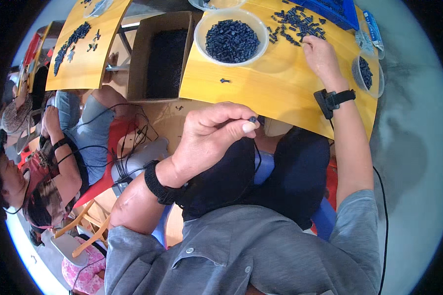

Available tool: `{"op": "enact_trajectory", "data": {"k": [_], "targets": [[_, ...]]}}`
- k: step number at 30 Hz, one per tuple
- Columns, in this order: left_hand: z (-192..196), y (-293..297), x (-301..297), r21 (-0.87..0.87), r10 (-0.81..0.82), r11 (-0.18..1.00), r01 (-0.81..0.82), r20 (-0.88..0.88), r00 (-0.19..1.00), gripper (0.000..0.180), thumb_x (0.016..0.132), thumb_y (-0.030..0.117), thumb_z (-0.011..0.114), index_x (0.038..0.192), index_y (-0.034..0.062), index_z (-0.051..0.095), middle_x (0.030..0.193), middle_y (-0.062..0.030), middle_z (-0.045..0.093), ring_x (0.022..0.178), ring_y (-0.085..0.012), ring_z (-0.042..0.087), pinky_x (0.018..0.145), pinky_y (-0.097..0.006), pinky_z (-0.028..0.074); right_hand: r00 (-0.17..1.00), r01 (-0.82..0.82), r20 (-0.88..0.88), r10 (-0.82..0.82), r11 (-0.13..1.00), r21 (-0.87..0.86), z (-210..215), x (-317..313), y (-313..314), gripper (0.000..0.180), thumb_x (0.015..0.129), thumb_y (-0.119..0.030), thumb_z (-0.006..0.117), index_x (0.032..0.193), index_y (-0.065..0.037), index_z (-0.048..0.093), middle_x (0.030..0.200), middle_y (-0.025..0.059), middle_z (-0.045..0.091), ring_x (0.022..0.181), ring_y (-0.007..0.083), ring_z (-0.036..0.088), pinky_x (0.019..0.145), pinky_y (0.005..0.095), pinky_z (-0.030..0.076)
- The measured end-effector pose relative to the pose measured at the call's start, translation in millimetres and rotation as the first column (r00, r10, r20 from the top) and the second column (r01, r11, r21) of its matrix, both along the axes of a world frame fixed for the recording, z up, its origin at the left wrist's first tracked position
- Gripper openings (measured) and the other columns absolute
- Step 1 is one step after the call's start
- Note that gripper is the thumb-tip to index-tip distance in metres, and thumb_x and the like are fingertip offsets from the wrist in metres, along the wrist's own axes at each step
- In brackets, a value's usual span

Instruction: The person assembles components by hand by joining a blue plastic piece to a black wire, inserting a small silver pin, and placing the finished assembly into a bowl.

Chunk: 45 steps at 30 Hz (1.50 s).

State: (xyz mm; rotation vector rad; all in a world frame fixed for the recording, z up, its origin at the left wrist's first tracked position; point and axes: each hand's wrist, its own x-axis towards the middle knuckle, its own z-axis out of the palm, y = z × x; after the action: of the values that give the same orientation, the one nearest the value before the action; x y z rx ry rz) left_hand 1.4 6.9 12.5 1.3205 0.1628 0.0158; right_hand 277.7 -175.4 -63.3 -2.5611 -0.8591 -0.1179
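Far left: co-worker (59, 162) seated at a second yellow table (83, 54) strewn with dark parts. Cardboard box (157, 54), open, between the tables. Left hand (211, 135), near the lap: thumb and forefinger pinched shut on one small dark part (252, 119). Clear bowl (231, 37) of dark parts, far on the yellow table (261, 88). Right hand (322, 56), fingertips touching the loose pile of parts (298, 24); whether it grips one cannot be told. Small clear cup (368, 76) at far right.

Workshop: wooden tables (280, 93), bowls (231, 42) of small parts (co-workers beside).
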Motion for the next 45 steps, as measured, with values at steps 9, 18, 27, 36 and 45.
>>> {"op": "enact_trajectory", "data": {"k": [9, 18, 27, 36, 45], "targets": [[3, 1, -2, -0.052, -0.01, 0.999, 0.008, -0.032, 0.999, 0.013, 0.087, 0.001, 0.061, 0.1, -0.0008, 0.064, 0.091, -0.0116, 0.068, 0.081, -0.0184, 0.066, 0.074, -0.03, 0.055, 1.0, -0.007, 0.007, 0.008, 0.995, -0.104, 1, -9, -5, 0.011, 0.083, -0.011, 0.055, 0.089, -0.001, 0.058, 0.086, 0.0245, 0.061, 0.083, 0.043, 0.058, 0.072, 0.0474, 0.048], [5, 0, -4, -0.168, 0.004, 0.986, -0.01, -0.036, 0.999, 0.013, 0.088, 0.002, 0.061, 0.101, 0.0, 0.063, 0.091, -0.0116, 0.068, 0.079, -0.0178, 0.066, 0.073, -0.029, 0.055, 0.726, 0.287, -0.661, 0.189, 0.791, 0.541, 54, -83, 0, 0.014, 0.089, -0.01, 0.06, 0.094, 0.002, 0.062, 0.071, 0.0023, 0.059, 0.052, 0.0069, 0.054, 0.049, 0.0218, 0.046], [3, -1, -1, -0.227, 0.009, 0.973, -0.031, -0.098, 0.995, 0.014, 0.088, 0.004, 0.061, 0.102, 0.0001, 0.064, 0.087, -0.012, 0.068, 0.073, -0.0177, 0.067, 0.068, -0.029, 0.056, 0.459, 0.345, -0.739, 0.493, 0.668, 0.66, 101, -168, 26, 0.011, 0.091, -0.003, 0.056, 0.096, 0.005, 0.062, 0.076, 0.0061, 0.062, 0.055, 0.01, 0.06, 0.05, 0.0214, 0.049], [1, -3, -3, -0.184, -0.009, 0.983, -0.006, -0.08, 0.997, 0.015, 0.087, 0.004, 0.062, 0.101, -0.0003, 0.065, 0.088, -0.0105, 0.068, 0.075, -0.0169, 0.067, 0.069, -0.029, 0.056, 0.529, 0.15, -0.671, 0.52, 0.721, 0.677, 105, -173, 24, 0.011, 0.091, -0.001, 0.054, 0.097, 0.006, 0.06, 0.077, 0.0055, 0.062, 0.06, 0.009, 0.06, 0.055, 0.0214, 0.05], [0, 0, -1, -0.16, -0.044, 0.987, 0.029, -0.09, 0.995, 0.015, 0.089, 0.005, 0.061, 0.102, -0.0005, 0.064, 0.087, -0.0088, 0.068, 0.075, -0.0143, 0.066, 0.07, -0.026, 0.055, 0.576, 0.051, -0.607, 0.547, 0.718, 0.695, 105, -173, 23, 0.01, 0.089, 0.001, 0.056, 0.095, 0.006, 0.061, 0.081, 0.006, 0.061, 0.062, 0.0086, 0.06, 0.056, 0.0209, 0.048]]}}
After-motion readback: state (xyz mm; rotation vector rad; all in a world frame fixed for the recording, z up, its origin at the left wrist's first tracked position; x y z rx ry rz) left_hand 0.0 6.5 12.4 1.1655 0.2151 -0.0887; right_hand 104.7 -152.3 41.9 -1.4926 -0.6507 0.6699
